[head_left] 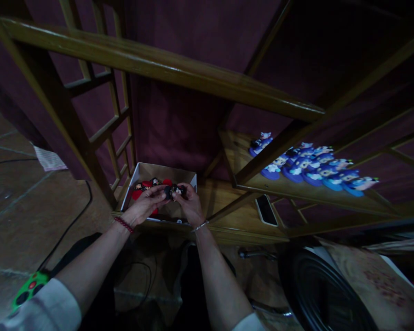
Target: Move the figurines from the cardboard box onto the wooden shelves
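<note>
Both hands meet above an open cardboard box (193, 178) on the lower shelf. My left hand (147, 203) is closed at the dark round base of a small figurine (177, 191). Closed around the figurine's other side is my right hand (192, 205). The figurine is mostly black with a pale part, its details too dim to make out. Inside the box, left of the hands, lie several small red-and-black figurines (146, 185), partly covered by my left hand.
Several blue-and-white figurines (312, 165) stand on a higher wooden shelf (241, 158) at right. A phone (266, 210) lies on the lower shelf (224, 197). A wooden rail (165, 69) crosses above the box. A black round object (322, 289) is at lower right.
</note>
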